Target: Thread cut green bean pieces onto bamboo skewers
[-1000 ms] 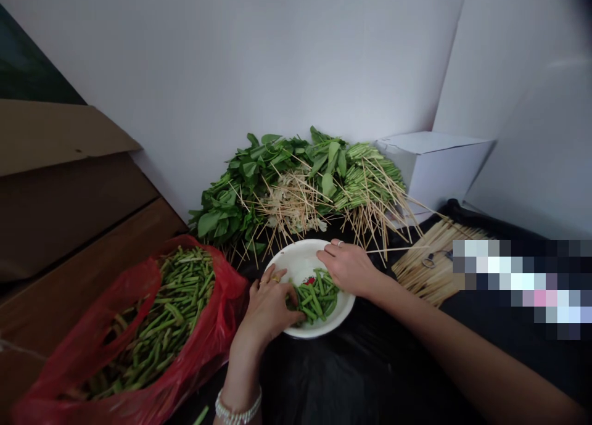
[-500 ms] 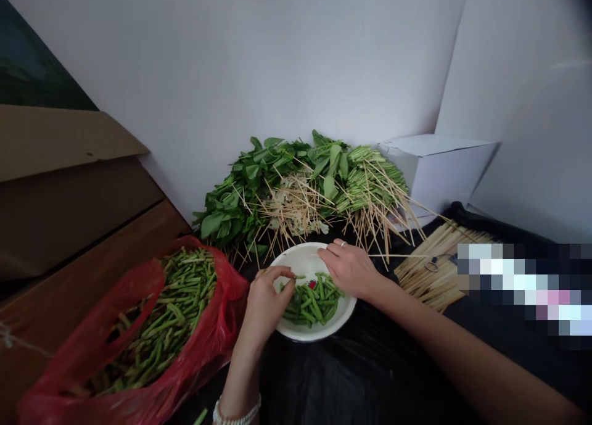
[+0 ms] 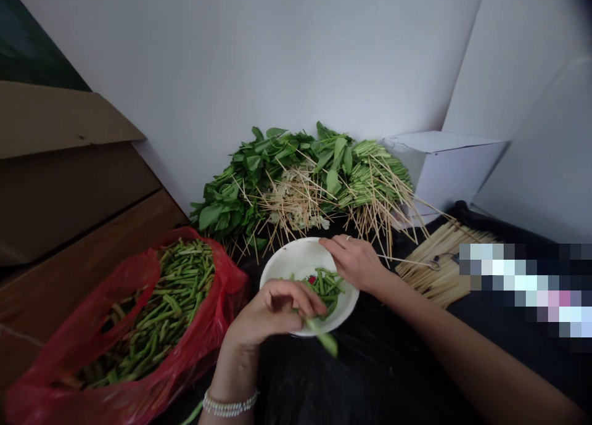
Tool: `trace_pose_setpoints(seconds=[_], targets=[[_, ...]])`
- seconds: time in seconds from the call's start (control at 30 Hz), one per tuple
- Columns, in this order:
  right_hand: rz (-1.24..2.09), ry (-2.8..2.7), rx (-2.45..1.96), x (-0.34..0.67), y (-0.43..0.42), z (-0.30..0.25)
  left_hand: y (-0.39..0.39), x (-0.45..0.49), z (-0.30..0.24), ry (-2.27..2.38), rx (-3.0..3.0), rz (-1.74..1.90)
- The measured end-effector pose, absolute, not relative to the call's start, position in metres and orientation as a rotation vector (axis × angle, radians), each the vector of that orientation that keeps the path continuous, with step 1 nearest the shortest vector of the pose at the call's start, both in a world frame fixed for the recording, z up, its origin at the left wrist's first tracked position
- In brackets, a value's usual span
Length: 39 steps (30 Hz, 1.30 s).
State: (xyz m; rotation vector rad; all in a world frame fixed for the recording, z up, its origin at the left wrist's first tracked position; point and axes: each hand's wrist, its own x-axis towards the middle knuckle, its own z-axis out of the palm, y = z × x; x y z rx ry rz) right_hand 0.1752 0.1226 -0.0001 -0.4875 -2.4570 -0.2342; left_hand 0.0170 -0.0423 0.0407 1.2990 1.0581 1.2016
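A white bowl (image 3: 277,259) holds short pieces of green bean (image 3: 330,289). My left hand (image 3: 277,308) is over the bowl's near left side, thumb and fingers pinching a green bean piece (image 3: 326,340) that is blurred by motion and sticks out past the near rim. My right hand (image 3: 358,261) is closed at the bowl's right rim, around a thin bamboo skewer (image 3: 407,260) whose shaft comes out behind the hand to the right. The skewer's tip is hidden by the fingers.
On the left a red plastic bag (image 3: 226,283) is full of cut green beans (image 3: 185,277). Skewered leafy greens (image 3: 222,197) and skewered green stems (image 3: 374,172) are piled against the wall. Loose bamboo skewers (image 3: 430,271) with scissors (image 3: 435,263) lie right, near a white box (image 3: 462,172).
My left hand has moved toward me and slightly right, bringing a bean piece over the bowl's near rim. My right hand stays at the right rim with the skewer.
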Motion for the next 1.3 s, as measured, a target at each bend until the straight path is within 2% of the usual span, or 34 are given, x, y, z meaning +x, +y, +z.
trace_pose_setpoints(seconds=[0.1,0.2,0.3,0.47,0.6,0.77,1.0,1.13,1.3], targets=[[-0.233,-2.446,-0.463,0.175,0.124,-0.001,-0.041,0.017,0.039,1.107,1.368,1.142],[-0.252,-2.446,-0.478,0.174,0.124,-0.001,-0.029,0.019,0.029,1.495,1.433,1.208],[-0.272,-2.442,-0.493,0.174,0.123,-0.001,-0.019,0.02,0.016,1.83,1.783,1.049],[-0.279,-2.442,-0.493,0.175,0.123,0.001,-0.019,0.019,0.008,1.969,2.054,0.65],[-0.266,-2.44,-0.487,0.174,0.122,0.0,-0.02,0.019,0.009,2.018,2.063,0.591],[-0.213,-2.37,-0.475,0.173,0.123,-0.001,-0.016,0.021,0.011,2.009,1.937,0.921],[-0.224,-2.292,-0.446,0.175,0.123,0.001,-0.013,0.019,0.014,1.596,1.075,1.626],[-0.291,-2.289,-0.401,0.176,0.118,0.002,-0.013,0.013,0.012,1.377,0.733,1.754],[-0.357,-2.255,-0.295,0.176,0.108,0.003,-0.013,0.01,0.014,1.218,0.609,1.756]])
